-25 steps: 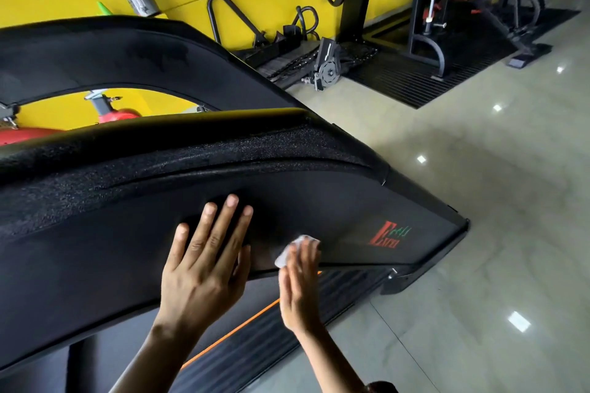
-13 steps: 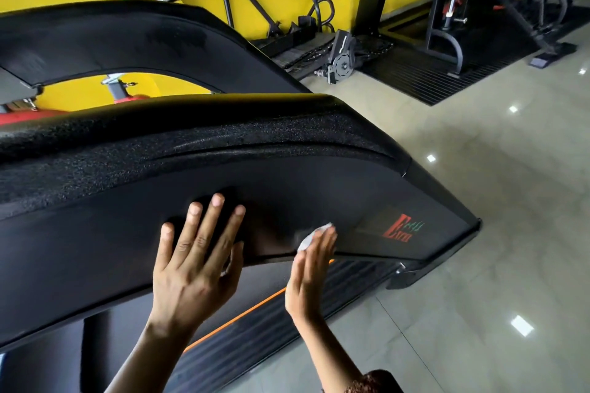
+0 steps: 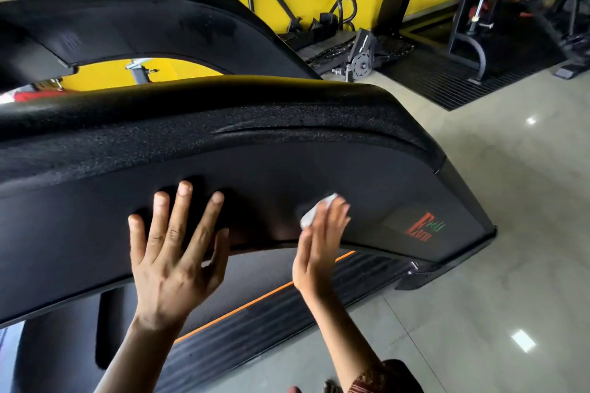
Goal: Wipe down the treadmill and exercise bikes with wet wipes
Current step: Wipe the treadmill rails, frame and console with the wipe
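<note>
Head view, downward, near treadmill [image 3: 319, 169]

A glossy, pale grey tiled floor [image 3: 479, 233] reflects small spots of ceiling light. A black treadmill [image 3: 287, 143] stands on it, with one end resting on the tiles at right. Farther back, a black ribbed mat [image 3: 447, 83] lies on the floor and carries a black weight machine frame [image 3: 463, 41].
</note>
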{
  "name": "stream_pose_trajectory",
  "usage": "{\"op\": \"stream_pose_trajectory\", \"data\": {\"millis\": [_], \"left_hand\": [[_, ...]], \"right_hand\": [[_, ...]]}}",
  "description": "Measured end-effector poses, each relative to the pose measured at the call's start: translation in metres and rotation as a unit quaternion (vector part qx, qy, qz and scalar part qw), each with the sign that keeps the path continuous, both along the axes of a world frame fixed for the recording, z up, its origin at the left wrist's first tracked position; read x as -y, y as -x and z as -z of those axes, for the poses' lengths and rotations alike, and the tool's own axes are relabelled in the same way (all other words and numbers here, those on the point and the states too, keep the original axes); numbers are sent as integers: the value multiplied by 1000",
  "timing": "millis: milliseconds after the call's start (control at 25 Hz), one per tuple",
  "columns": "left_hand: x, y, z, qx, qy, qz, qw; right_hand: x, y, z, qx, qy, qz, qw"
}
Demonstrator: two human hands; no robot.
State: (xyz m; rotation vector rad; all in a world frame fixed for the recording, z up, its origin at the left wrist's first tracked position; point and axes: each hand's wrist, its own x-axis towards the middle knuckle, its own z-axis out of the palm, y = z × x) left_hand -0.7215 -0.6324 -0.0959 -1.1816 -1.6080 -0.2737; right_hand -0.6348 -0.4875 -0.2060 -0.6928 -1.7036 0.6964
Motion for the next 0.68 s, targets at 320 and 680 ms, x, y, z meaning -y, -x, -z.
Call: {"op": "stream_pose_trajectory", "data": {"millis": [320, 680], "left_hand": [[29, 15, -1, 2, 4, 6, 1000], [87, 35, -1, 13, -23, -22, 999]], "right_hand": [[52, 28, -42, 59, -235, -56, 968], [96, 61, -114, -15, -193, -46, 980]]}}
